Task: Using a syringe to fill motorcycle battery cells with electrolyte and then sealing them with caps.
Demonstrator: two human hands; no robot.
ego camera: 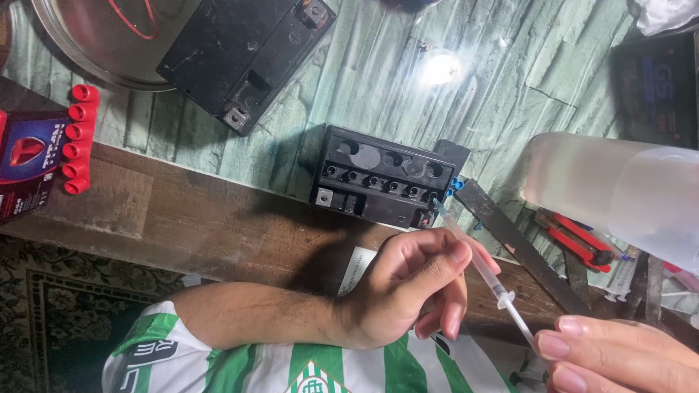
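Right hand [619,356] cut by frame edge

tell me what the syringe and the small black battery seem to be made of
Syringe: looks like clear plastic, since the hand behind shows through its barrel; the tip is too thin to judge. Battery: apparently hard black plastic, matte and dusty, with moulded round holes on top and small metal-looking terminals at the corners.

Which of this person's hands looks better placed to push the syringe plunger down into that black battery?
Probably the right hand: its fingertips pinch the plunger end of the syringe. The left hand grips the barrel, steadying the tip at the battery.
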